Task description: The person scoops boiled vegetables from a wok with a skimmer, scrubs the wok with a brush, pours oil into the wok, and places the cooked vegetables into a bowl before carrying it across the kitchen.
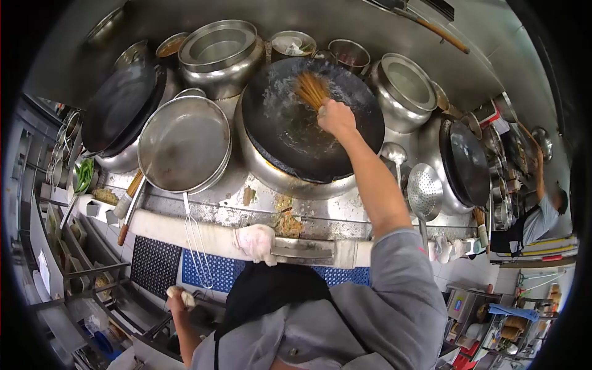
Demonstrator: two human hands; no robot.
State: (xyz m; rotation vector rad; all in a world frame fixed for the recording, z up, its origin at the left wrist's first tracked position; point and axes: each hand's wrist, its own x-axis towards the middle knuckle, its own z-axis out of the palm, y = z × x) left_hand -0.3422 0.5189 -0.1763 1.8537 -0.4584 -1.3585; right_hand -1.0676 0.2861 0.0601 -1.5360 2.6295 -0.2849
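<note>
My right hand [337,117] is closed round the handle end of a bamboo wok brush [312,90]. The brush's splayed bristles reach into a big black wok [357,145], where water [290,117] ripples and splashes over the bottom. Down at the lower left, away from the stove, my left hand [175,301] is closed on a bunched white cloth [185,297]. Just right of the wok lie a ladle [394,153] and a perforated skimmer [425,188]. A round strainer [185,142] rests to the wok's left.
Another dark wok [120,108] stands at the left, and one more [468,163] at the right. Metal pots [219,49] line the back. A folded cloth [254,242] lies on the front rail. At far right, another person [536,219] reaches toward the stove.
</note>
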